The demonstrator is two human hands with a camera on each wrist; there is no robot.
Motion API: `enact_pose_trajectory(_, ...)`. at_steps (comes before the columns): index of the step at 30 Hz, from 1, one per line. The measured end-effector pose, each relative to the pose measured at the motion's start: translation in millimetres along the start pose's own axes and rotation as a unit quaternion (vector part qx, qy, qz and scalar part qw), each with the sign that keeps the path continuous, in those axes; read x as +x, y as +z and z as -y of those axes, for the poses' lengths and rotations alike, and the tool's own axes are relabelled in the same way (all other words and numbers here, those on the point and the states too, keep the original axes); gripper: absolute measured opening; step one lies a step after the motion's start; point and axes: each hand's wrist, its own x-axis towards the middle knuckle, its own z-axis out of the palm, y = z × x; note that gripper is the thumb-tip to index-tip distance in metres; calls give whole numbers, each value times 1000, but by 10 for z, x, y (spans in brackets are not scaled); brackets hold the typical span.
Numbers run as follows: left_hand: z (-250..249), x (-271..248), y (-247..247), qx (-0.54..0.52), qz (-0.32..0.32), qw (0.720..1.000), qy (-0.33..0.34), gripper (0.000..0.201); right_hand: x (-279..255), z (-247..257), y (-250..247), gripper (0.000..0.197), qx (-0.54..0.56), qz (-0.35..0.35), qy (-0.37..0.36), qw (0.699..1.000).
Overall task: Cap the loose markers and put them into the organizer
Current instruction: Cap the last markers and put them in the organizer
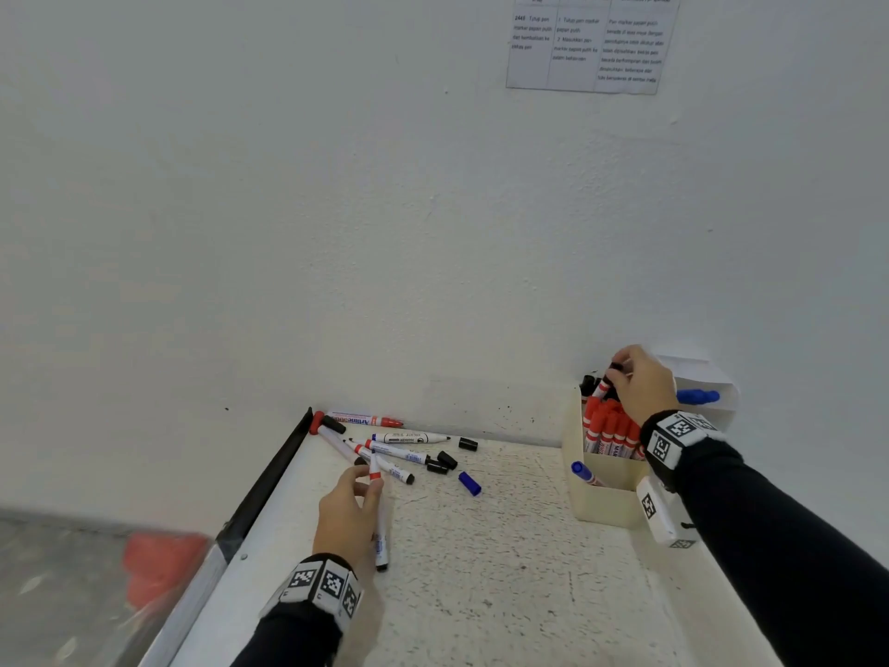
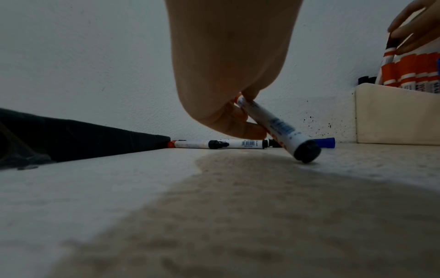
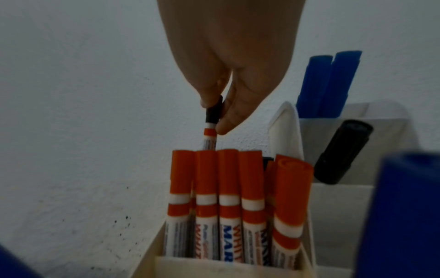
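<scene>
A speckled off-white tabletop [image 1: 505,570] meets a white wall, and at its right rear stands a cream plastic organizer [image 1: 606,493] with several compartments, one packed with upright red-capped white markers [image 3: 228,197]. The right hand [image 1: 642,385] hangs over that compartment, thumb and fingers pinched on the black cap of a white marker with a red band [image 3: 210,129], which is lowered partway in behind the red caps. Nearer the left edge, the left hand [image 1: 349,515] has its fingertips clamped on the upper end of another white marker with a red collar and black end [image 2: 281,129], tilted with that black end just touching the table. Beyond it lies a scatter of uncapped white markers [image 1: 399,454], loose black caps [image 1: 447,459] and one blue cap [image 1: 470,483].

The step in hand looks like stowing one capped marker while picking up the next. The next move calls for releasing the stowed marker, then bringing the right hand across to fetch a cap for the marker in the left hand
</scene>
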Motion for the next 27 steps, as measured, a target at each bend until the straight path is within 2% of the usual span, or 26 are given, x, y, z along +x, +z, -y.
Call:
enact_pose_trajectory(2,4,-5,14,12,2,1000,-3,30,-18,-32,83,26,-65,78,-6,995)
enact_pose_trajectory(4,-7,-14,24,18,6,1000,-5,31,0,-82,189,38,-126,169,-12,977)
enact_pose_trajectory(9,-24,-21,6,23,5,1000,-14,34,41,-80,267,54,-223,264,-11,938)
enact_pose_trajectory(11,-16,-19,-1,12,24,999,-23,36,50,-74,271,59,-240,278,-13,930)
enact_pose_trajectory(14,-3,-14,-7,13,53,998,-25,45,64,-49,250,56,-221,282,-5,934)
enact_pose_trajectory(18,-7,-26,-6,-2,33,999,-25,42,-13,176,214,50,-213,243,-32,946)
enact_pose_trajectory(20,-4,-28,3,-10,23,999,-24,40,-86,388,232,42,-145,207,-68,965)
enact_pose_trajectory(22,-6,-27,7,-23,20,999,-27,39,-222,656,281,30,-65,216,-98,969)
enact_pose_trajectory(24,-5,-24,12,-32,20,999,-26,37,-408,877,390,27,-29,296,-99,949)
enact_pose_trajectory(27,-3,-31,8,-42,25,999,-24,35,-680,1000,686,38,-76,433,-90,894)
